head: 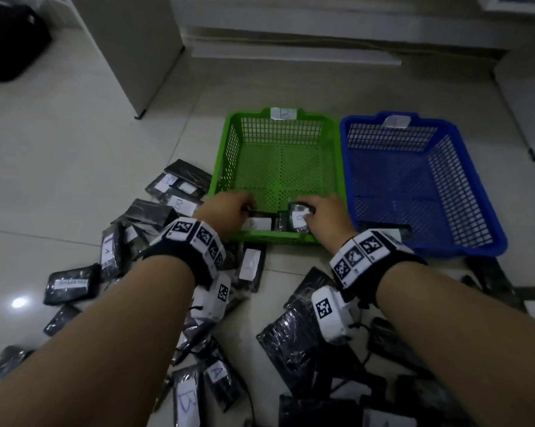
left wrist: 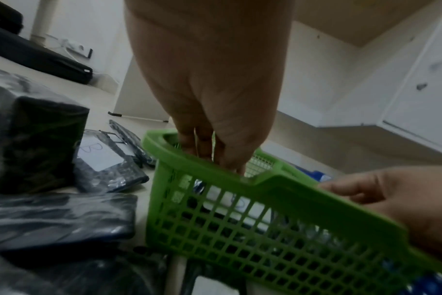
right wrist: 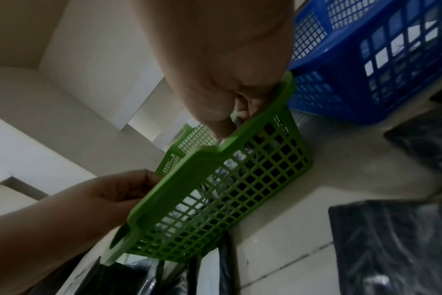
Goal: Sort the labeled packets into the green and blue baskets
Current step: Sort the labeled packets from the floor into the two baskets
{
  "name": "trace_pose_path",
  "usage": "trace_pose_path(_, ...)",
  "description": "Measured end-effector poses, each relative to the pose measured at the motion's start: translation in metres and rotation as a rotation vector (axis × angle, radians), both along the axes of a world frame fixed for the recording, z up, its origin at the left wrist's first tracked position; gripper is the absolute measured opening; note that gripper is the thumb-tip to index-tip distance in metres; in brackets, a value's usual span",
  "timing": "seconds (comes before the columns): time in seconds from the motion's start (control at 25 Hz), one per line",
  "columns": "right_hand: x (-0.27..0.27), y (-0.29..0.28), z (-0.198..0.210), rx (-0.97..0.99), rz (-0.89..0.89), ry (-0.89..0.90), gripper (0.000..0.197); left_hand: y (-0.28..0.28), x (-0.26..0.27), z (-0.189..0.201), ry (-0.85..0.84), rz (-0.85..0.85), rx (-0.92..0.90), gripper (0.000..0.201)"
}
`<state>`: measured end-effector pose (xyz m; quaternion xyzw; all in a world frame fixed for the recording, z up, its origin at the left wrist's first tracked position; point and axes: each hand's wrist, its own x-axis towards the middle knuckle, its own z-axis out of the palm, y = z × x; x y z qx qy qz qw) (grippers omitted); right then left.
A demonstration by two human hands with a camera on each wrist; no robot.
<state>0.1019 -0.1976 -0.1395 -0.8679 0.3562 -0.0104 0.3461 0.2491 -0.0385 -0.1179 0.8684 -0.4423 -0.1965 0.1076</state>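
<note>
The green basket and the blue basket stand side by side on the floor. Both hands reach over the green basket's near rim. My left hand pinches the far edge of a black packet with a white "B" label, which lies on the basket floor. Beside it, my right hand curls its fingers over another labelled black packet. In the left wrist view the left hand's fingers point down behind the green basket. In the right wrist view the right hand's fingers curl behind the rim.
Several black labelled packets lie scattered on the tiled floor to the left and under my forearms. One packet lies in the blue basket's near-left corner. White cabinets stand behind the baskets and to the right.
</note>
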Motion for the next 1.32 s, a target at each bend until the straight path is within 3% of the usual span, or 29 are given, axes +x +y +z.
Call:
trace_pose_path(0.12,-0.005,0.015,0.002,0.017,-0.017,0.037,0.043,0.004,0.0,0.001,-0.098,-0.148,0.142,0.041)
trace_pose_path(0.24,-0.018,0.047,0.013,-0.091,-0.097,-0.22,0.025,0.032,-0.004,0.012,-0.153,-0.211,-0.032,0.036)
trace_pose_path(0.32,-0.029,0.076,0.019,-0.204,-0.029,-0.396,0.02,0.062,-0.014,0.016,-0.139,-0.165,-0.177,0.026)
trace_pose_path(0.36,-0.032,0.089,0.017,-0.171,0.026,-0.42,0.02,0.075,-0.021,0.015,-0.114,-0.129,-0.211,0.024)
trace_pose_path(0.48,-0.026,0.113,-0.002,-0.038,0.292,-0.206,0.029,0.117,-0.045,-0.002,0.015,-0.006,-0.221,0.021)
trace_pose_path(0.56,-0.018,0.118,-0.014,-0.151,0.514,0.015,0.048,0.14,-0.06,-0.022,0.065,0.059,-0.166,0.024)
trace_pose_path(0.64,-0.014,0.12,-0.021,-0.241,0.645,0.151,0.068,0.157,-0.075,-0.04,0.076,0.084,-0.021,0.046)
trace_pose_path(0.72,-0.016,0.121,-0.03,-0.299,0.687,0.228,0.075,0.165,-0.084,-0.054,0.059,0.089,0.054,0.069)
trace_pose_path(0.8,-0.023,0.123,-0.037,-0.39,0.662,0.269,0.068,0.163,-0.084,-0.059,0.039,0.084,0.055,0.078)
trace_pose_path(0.88,-0.031,0.123,-0.038,-0.438,0.599,0.289,0.061,0.159,-0.078,-0.059,0.015,0.068,0.102,0.073)
trace_pose_path(1.0,-0.043,0.12,-0.033,-0.458,0.519,0.273,0.05,0.153,-0.071,-0.053,0.059,0.074,0.049,0.042)
trace_pose_path(1.12,-0.054,0.115,-0.026,-0.317,0.468,0.157,0.025,0.151,-0.07,-0.041,0.181,0.212,-0.162,0.022)
trace_pose_path(1.2,-0.061,0.111,-0.016,-0.209,0.399,-0.025,0.027,0.148,-0.066,-0.029,0.185,0.291,-0.356,0.021)
trace_pose_path(1.32,-0.058,0.099,0.014,-0.216,0.259,-0.394,0.028,0.127,-0.06,0.0,0.073,0.247,-0.579,0.024)
